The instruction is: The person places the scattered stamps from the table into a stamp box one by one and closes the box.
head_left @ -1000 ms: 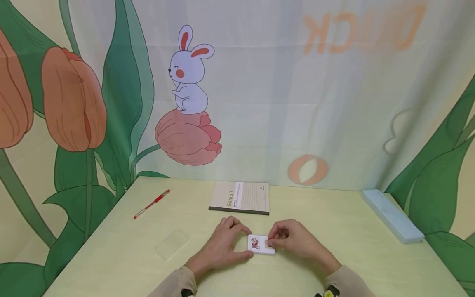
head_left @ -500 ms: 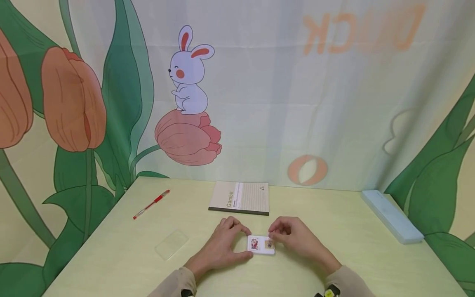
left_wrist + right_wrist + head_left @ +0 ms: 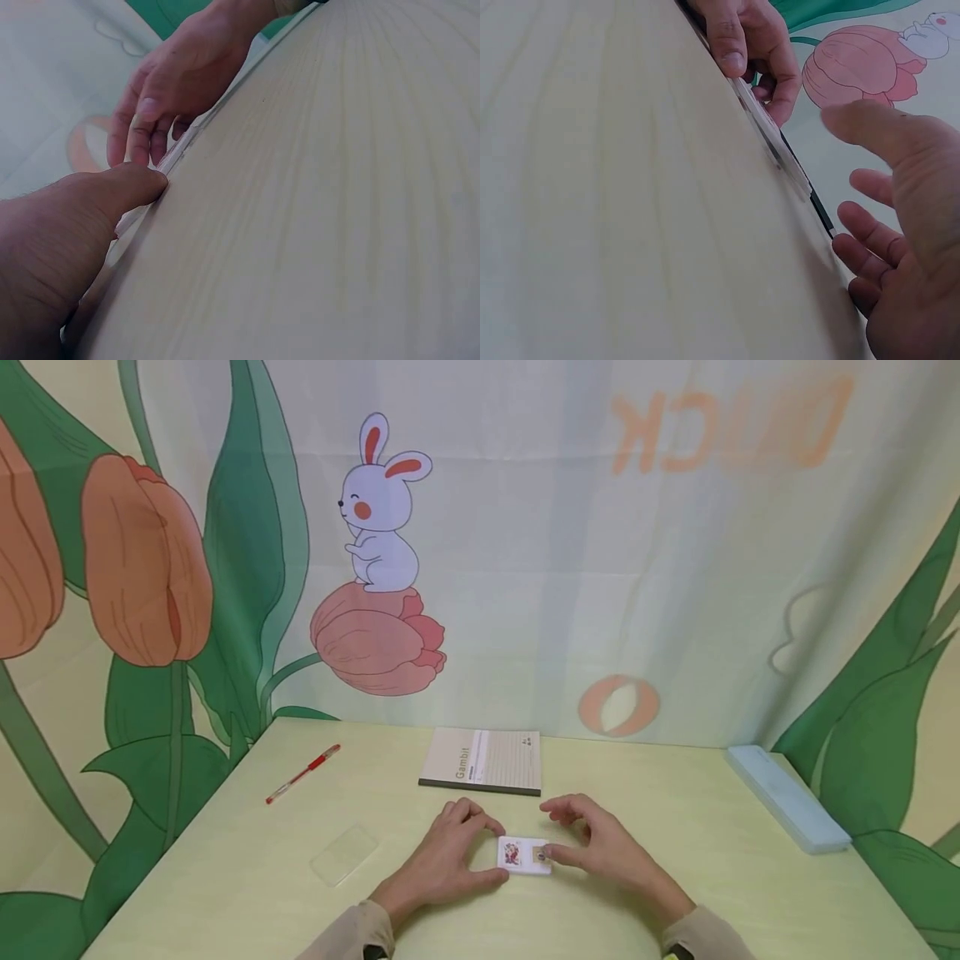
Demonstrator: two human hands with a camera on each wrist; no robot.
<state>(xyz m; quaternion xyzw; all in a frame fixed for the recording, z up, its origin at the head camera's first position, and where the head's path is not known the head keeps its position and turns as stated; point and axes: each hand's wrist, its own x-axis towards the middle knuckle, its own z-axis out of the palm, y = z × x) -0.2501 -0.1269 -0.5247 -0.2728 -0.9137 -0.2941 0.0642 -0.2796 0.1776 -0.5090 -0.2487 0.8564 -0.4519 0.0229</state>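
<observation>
A small flat white rectangular block [image 3: 523, 856] lies on the table, with a colourful picture sticker [image 3: 513, 854] on its left half and a tan square sticker [image 3: 539, 854] on its right half. My left hand [image 3: 450, 852] grips its left end, thumb at the near edge and forefinger at the far edge. My right hand [image 3: 607, 847] hovers at the right end with thumb and fingers spread apart. From the head its thumb overlaps the tan sticker; in the right wrist view the thumb [image 3: 862, 127] is apart from the white block [image 3: 769, 131].
A clear rectangular plastic piece [image 3: 343, 855] lies to the left. Further back are a red pen [image 3: 303, 772] and a beige notebook [image 3: 480, 762]. A long pale blue case [image 3: 787, 797] sits near the right edge. Behind the table hangs a printed curtain [image 3: 510, 568].
My right fingers worked at the tan sticker, which came more fully into view, then spread away from the thumb. The left hand keeps its hold on the block.
</observation>
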